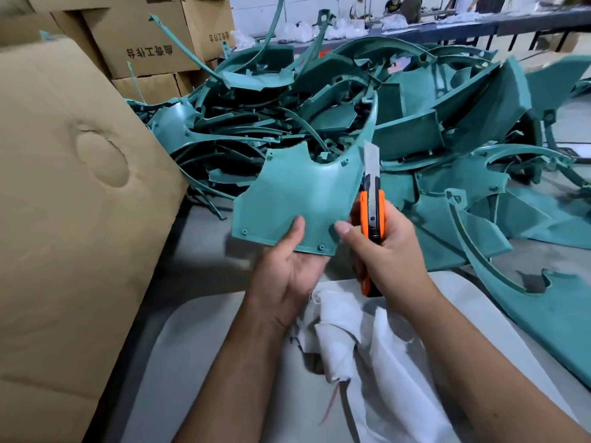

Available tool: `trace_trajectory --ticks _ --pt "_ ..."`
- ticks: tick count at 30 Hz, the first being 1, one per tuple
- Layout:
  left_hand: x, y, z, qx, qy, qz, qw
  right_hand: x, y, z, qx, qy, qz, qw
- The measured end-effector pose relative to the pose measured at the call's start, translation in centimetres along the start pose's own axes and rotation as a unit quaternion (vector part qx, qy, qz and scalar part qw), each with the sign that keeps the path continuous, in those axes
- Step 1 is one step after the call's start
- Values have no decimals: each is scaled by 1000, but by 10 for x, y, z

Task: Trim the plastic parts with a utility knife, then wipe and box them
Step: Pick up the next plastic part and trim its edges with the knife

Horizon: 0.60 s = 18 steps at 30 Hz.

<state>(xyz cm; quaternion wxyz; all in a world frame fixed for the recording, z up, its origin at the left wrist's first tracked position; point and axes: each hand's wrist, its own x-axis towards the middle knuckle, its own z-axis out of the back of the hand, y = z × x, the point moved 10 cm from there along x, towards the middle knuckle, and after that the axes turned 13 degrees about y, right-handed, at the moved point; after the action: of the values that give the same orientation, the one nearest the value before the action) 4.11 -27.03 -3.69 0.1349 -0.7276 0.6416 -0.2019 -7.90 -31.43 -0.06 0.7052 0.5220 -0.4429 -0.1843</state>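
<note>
A teal plastic part, flat with a curved arm rising to the upper right, is held up over the table. My left hand grips its lower edge, thumb on the front face. My right hand grips an orange and black utility knife, its blade extended upward beside the part's right edge. My right thumb touches the part's lower right corner. A white cloth lies crumpled on the table below both hands.
A large heap of teal plastic parts covers the table beyond and to the right. A big cardboard box flap stands at the left, with stacked cartons behind it. People stand at a far table.
</note>
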Motion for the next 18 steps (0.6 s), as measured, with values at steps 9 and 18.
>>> trace_trajectory --ticks 9,18 --pt "3 -10 -5 74 9 -27 997 -4 -20 -24 80 48 -80 992" --pt "-5 -21 -4 191 95 24 977 -1 6 15 -55 -30 -2 998"
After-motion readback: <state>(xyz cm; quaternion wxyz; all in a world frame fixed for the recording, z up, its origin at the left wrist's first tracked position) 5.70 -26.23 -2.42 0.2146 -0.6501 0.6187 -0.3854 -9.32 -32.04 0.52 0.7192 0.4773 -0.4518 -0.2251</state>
